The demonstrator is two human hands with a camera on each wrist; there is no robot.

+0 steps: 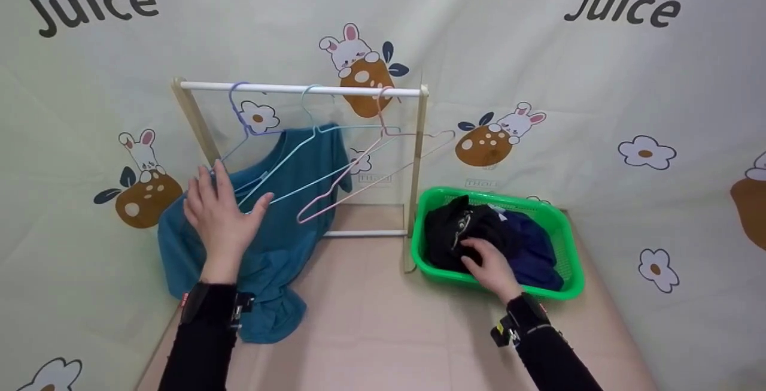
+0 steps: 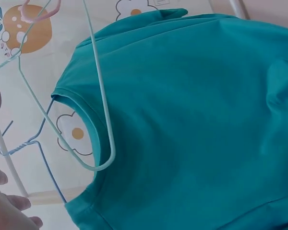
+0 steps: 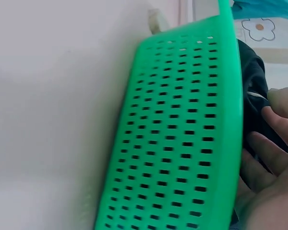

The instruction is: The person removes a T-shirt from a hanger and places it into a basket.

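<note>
A teal T-shirt (image 1: 269,199) hangs on the blue-purple hanger (image 1: 239,115) at the rack's left end; the hanger's shoulders are hidden inside it. My left hand (image 1: 220,214) is raised with fingers spread, in front of the shirt's neckline and beside the light green hanger (image 1: 314,133). In the left wrist view, the green hanger's end (image 2: 108,160) crosses the neckline. At the right, my right hand (image 1: 494,268) reaches into the green basket (image 1: 574,259). Its bent thumb and fingers pinch a black garment (image 1: 443,229) with a light, shiny trim.
The wood-and-white rack (image 1: 299,88) also bears a pink hanger (image 1: 383,133), right of the green one. Dark blue clothing (image 1: 532,253) lies beside the black garment in the basket. A printed cloth backdrop (image 1: 598,79) stands behind the table (image 1: 383,307).
</note>
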